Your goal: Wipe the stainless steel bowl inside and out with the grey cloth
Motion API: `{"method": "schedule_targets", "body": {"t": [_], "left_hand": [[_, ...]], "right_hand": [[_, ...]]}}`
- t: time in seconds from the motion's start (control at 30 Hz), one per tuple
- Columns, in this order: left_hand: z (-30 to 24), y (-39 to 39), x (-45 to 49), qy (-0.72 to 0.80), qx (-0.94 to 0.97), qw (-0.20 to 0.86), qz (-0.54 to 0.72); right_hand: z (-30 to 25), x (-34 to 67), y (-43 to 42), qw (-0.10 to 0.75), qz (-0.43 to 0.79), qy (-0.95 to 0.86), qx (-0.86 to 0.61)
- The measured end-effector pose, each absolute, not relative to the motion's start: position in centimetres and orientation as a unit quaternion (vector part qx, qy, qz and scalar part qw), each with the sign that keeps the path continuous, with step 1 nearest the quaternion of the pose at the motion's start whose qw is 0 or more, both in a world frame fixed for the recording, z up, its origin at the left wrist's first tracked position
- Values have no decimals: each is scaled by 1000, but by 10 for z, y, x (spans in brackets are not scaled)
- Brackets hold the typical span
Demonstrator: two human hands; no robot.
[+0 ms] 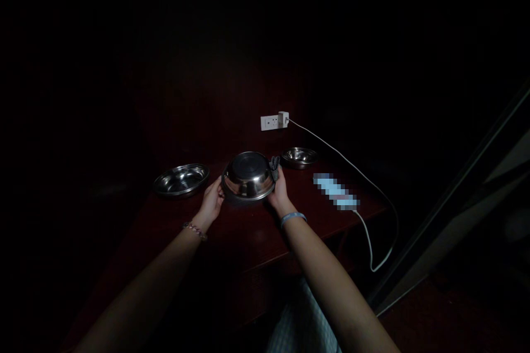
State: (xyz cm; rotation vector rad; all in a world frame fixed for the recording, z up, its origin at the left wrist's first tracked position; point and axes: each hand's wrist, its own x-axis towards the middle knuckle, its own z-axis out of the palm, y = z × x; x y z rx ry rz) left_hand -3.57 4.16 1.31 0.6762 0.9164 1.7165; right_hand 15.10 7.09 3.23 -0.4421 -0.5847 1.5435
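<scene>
Between my two hands is a shiny metal bowl, turned so that its round base faces up toward me. My left hand grips the bowl's left rim. On the opposite rim, my right hand holds the bowl and also a dark grey cloth, bunched against its side. The fingers under the bowl are partly hidden. To the left, a wide metal dish rests on the table, its hollow side up. Behind my right hand stands a smaller metal bowl, also hollow side up.
The dark red table meets a wall with a white socket and plugged-in charger. A white cable loops down past the table's right edge to a blurred, lit phone-like object. The surroundings are very dark.
</scene>
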Motion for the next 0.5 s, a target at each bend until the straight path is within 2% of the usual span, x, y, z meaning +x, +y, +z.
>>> {"method": "schedule_targets", "body": {"t": [0.27,0.5], "left_hand": [[16,41,-33,365,277,518,723],[16,39,-33,353,302,519,718]], "right_hand": [[33,153,73,640,717,-210,-179],[29,150,79,657,704,-193,-186]]}}
